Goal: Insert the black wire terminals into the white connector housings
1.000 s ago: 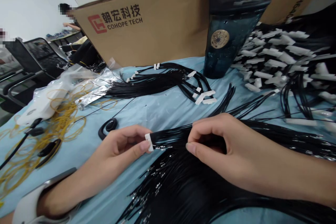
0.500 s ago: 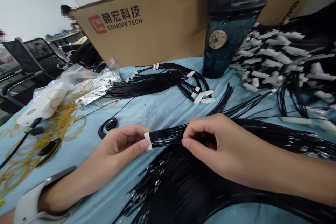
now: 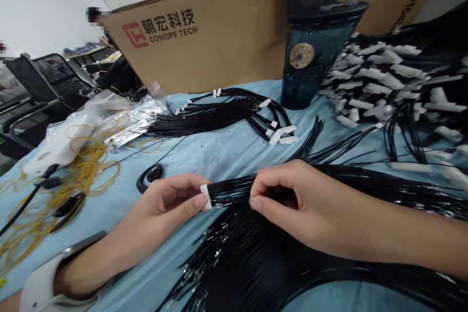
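Observation:
A small white connector (image 3: 206,196) is pinched between the thumb and fingers of my left hand (image 3: 175,202). Black wires (image 3: 232,186) run from its right side toward my right hand (image 3: 288,204). Thumb and forefinger of that hand are pressed together on thin black wire close to the connector; how many strands they grip is hidden. Below both hands spreads a thick bundle of loose black wires (image 3: 256,253), with shiny metal terminals at its left ends. More wires (image 3: 383,187) with metal tips lie behind my right wrist.
A cardboard box (image 3: 226,44) and a dark blue tumbler (image 3: 303,78) stand at the back. White-ended wire harnesses (image 3: 380,78) pile up at right; another bundle (image 3: 204,117) lies mid-table. Yellow rubber bands (image 3: 91,165) and a white device (image 3: 54,151) are at left.
My right hand has shifted slightly left, nearer the connector. A shiny terminal near the connector's lower part sits differently. My left hand stays still.

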Action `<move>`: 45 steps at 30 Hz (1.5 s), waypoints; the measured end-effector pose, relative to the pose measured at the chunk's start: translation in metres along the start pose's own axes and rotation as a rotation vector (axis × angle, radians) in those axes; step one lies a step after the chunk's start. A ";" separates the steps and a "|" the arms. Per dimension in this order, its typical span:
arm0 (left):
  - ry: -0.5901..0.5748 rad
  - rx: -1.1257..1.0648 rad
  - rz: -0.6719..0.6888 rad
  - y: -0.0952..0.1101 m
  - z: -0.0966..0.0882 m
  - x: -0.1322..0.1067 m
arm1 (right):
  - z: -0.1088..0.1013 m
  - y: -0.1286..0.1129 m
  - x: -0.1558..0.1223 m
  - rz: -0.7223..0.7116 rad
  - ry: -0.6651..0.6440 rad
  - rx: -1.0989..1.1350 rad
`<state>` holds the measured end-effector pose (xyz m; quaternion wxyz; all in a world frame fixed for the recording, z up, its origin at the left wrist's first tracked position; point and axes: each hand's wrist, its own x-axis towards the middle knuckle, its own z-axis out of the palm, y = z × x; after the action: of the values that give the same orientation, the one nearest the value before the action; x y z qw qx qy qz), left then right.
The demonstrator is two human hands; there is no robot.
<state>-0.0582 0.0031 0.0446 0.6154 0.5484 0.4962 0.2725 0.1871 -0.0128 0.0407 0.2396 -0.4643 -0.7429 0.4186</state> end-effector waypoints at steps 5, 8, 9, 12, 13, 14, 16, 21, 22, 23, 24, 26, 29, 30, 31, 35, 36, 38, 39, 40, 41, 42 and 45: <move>-0.013 -0.015 -0.001 0.003 0.001 0.000 | -0.003 -0.001 0.001 0.046 -0.053 0.006; -0.013 -0.010 0.007 0.004 0.002 0.000 | -0.004 -0.001 0.001 0.056 -0.078 0.018; -0.010 -0.008 0.006 0.005 0.003 0.000 | -0.005 -0.002 0.002 0.056 -0.086 0.027; -0.005 -0.008 0.002 0.005 0.004 0.001 | -0.007 -0.003 0.003 0.078 -0.106 0.068; -0.009 -0.010 0.000 0.005 0.004 0.001 | -0.007 -0.003 0.003 0.091 -0.113 0.086; -0.010 -0.011 -0.001 0.005 0.004 0.002 | -0.008 -0.003 0.004 0.105 -0.121 0.105; 0.003 -0.012 -0.009 0.004 0.003 0.002 | -0.009 -0.003 0.005 0.125 -0.135 0.151; 0.025 -0.023 -0.015 0.002 0.003 0.000 | -0.010 -0.002 0.008 0.176 -0.188 0.205; 0.015 -0.026 -0.013 0.002 0.003 0.000 | -0.009 -0.002 0.008 0.184 -0.183 0.189; 0.005 -0.032 -0.012 0.002 0.003 0.000 | -0.009 -0.003 0.008 0.185 -0.166 0.161; -0.001 -0.041 -0.013 0.002 0.003 0.000 | -0.008 -0.003 0.008 0.179 -0.148 0.125; -0.012 -0.061 -0.013 0.002 0.003 0.000 | -0.006 -0.004 0.007 0.148 -0.108 0.031; -0.022 -0.069 0.004 0.001 0.002 0.001 | -0.001 -0.002 0.005 0.068 -0.077 -0.089; -0.024 -0.063 0.009 0.000 0.001 0.001 | 0.001 -0.001 0.004 0.041 -0.066 -0.107; -0.024 -0.058 0.011 0.000 0.001 0.001 | 0.002 0.000 0.004 0.017 -0.053 -0.117; -0.020 -0.052 0.009 0.002 0.002 0.002 | 0.006 0.001 0.005 -0.034 -0.035 -0.140; -0.022 -0.050 0.013 0.003 0.002 0.002 | 0.006 -0.001 0.006 -0.032 -0.041 -0.150; -0.036 -0.043 0.022 0.003 0.002 0.001 | 0.008 -0.005 0.008 -0.023 -0.064 -0.176; -0.044 -0.045 0.025 0.003 0.002 0.001 | 0.009 -0.008 0.009 -0.021 -0.083 -0.200; -0.049 -0.050 0.029 0.002 0.001 0.001 | 0.010 -0.010 0.011 -0.025 -0.102 -0.233; -0.051 -0.054 0.033 0.000 0.001 0.001 | 0.011 -0.013 0.012 -0.034 -0.111 -0.273; -0.047 -0.060 0.041 -0.002 0.000 0.001 | 0.013 -0.014 0.013 -0.043 -0.115 -0.313; -0.045 -0.079 0.081 -0.009 -0.004 0.001 | 0.015 -0.015 0.016 -0.073 -0.106 -0.318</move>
<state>-0.0631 0.0030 0.0363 0.6361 0.5494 0.4482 0.3043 0.1608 -0.0078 0.0449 0.1385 -0.4463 -0.8277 0.3106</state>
